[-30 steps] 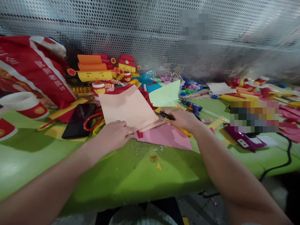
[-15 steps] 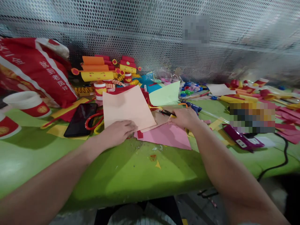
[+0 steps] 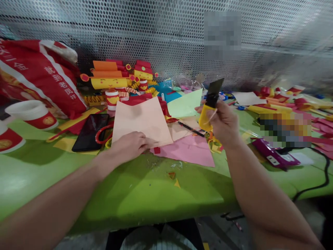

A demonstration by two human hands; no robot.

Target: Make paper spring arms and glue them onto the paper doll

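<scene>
My left hand (image 3: 132, 144) is at the near edge of a sheet of peach paper (image 3: 142, 116), with its fingers curled on it. Raised above the table, my right hand (image 3: 226, 121) grips a yellow-handled tool (image 3: 206, 118) with a broad, dark, flat blade pointing up; its exact kind is unclear. Below the peach sheet lies pink paper (image 3: 191, 152). A black pencil (image 3: 191, 128) rests across another peach piece. Left of the sheet are red-handled scissors (image 3: 100, 134), partly covered. Pale green paper (image 3: 186, 103) stands tilted behind.
A black phone (image 3: 91, 132) and paper cups (image 3: 32, 114) are at left, before a red bag (image 3: 49, 76). Paper-and-cup figures (image 3: 110, 83) stand behind. At right lie a purple device (image 3: 274, 154), a black cable (image 3: 326, 173) and colored paper. A perforated metal panel (image 3: 156, 34) closes the back.
My right hand has risen from the papers, bringing up the yellow-handled tool and leaving the pencil lying in view. My left hand stays at the peach paper, almost unmoved.
</scene>
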